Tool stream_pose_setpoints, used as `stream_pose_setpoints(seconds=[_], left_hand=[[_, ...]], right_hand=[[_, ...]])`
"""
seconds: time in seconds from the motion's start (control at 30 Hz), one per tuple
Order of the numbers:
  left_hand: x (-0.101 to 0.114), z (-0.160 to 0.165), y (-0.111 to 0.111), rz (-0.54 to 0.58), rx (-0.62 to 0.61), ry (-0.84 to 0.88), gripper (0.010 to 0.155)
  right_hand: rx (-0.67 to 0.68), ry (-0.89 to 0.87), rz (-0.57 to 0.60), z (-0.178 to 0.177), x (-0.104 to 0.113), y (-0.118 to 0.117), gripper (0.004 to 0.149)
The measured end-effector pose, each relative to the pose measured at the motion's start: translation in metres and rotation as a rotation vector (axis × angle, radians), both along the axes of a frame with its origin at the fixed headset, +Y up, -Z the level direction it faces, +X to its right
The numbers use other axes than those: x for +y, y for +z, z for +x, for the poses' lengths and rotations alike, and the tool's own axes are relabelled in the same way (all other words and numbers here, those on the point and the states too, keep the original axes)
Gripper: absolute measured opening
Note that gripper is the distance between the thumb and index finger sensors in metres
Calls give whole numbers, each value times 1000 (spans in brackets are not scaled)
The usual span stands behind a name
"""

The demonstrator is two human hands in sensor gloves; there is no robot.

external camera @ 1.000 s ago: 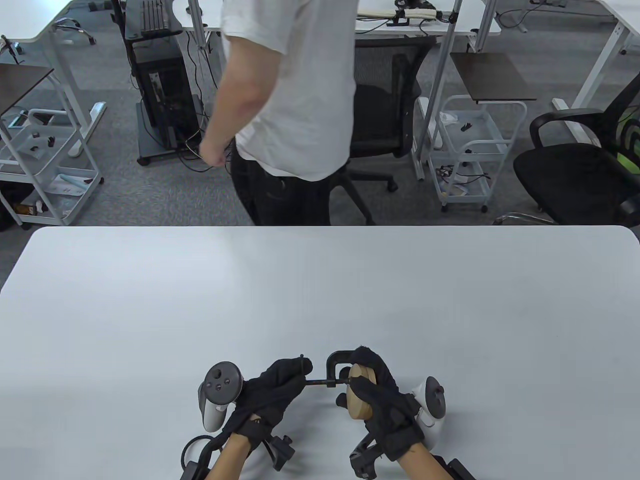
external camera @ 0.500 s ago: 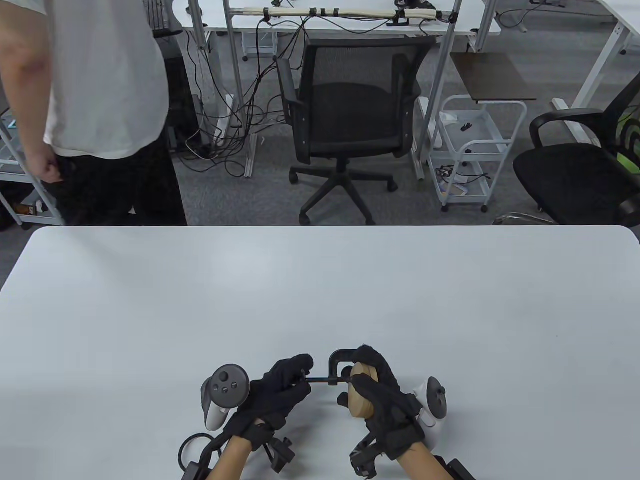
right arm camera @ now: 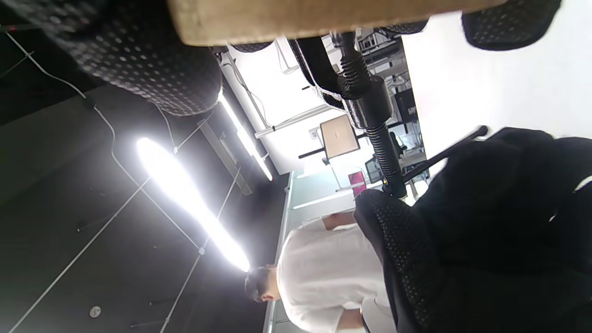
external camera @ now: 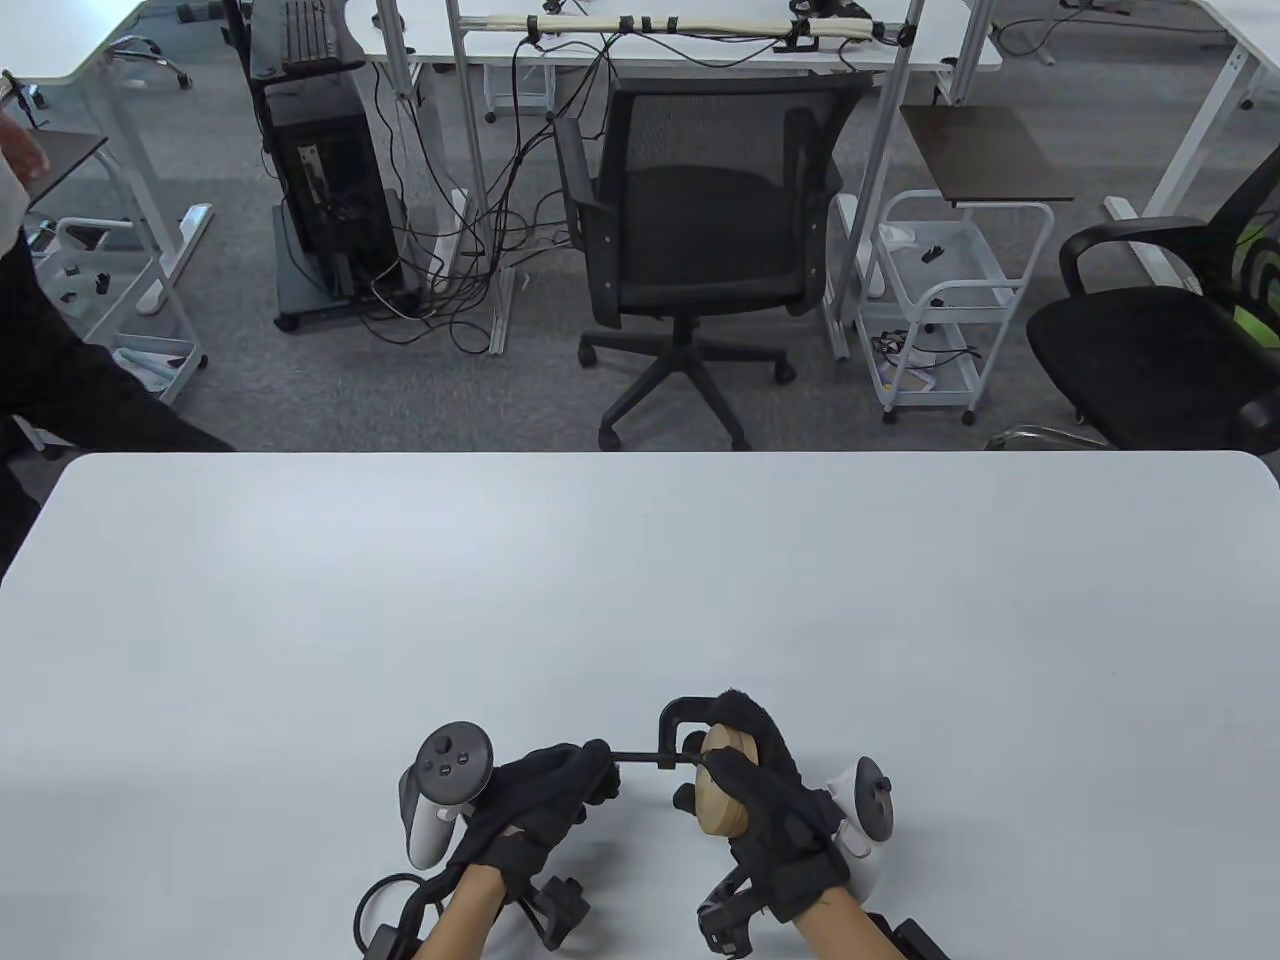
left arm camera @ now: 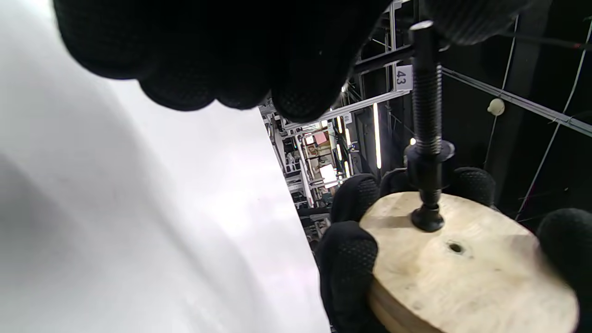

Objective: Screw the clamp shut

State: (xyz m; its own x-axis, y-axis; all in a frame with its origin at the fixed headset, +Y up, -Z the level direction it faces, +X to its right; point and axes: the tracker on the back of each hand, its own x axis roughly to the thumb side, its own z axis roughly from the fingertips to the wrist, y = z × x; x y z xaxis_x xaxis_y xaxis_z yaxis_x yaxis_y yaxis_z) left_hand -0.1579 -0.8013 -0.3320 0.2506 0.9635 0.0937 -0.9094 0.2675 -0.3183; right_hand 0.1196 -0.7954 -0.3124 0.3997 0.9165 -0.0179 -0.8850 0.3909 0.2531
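The clamp is held just above the near edge of the table, between the two hands. Its frame and a round wooden disc are gripped together by the right hand, whose fingers are wrapped around the disc's rim. The far end of the threaded screw, where the thin handle bar sits, is closed upon by the fingers of the left hand.

The tightening step is judged to be in hand and nearly done: in the left wrist view the screw's pad is seen touching the disc's face (whether it presses firmly cannot be told). A further turn of the bar is called for next, with the disc kept steady, until resistance is felt.
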Motion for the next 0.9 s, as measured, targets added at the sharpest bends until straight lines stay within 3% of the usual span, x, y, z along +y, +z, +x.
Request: stream_pose_setpoints(seconds=[0.2,0.47,0.77,0.83,0.9], left_hand=[[2,4,0,10,-61,104,64],[19,6,3,228,-51,18,46],[16,5,3,211,-33,27,47],[17,3,3,195,-51,14,62],[18,1,2,195,-56,-1,67]], right_hand=[[15,12,7,0,0,-1,74],[30,11,-25,-2,-3,1,74],[22,-17,-61,-3,-2,2,74],[10,-4,-36,-1,0,1,75],[-1,0,-26,1,3,0,74]])
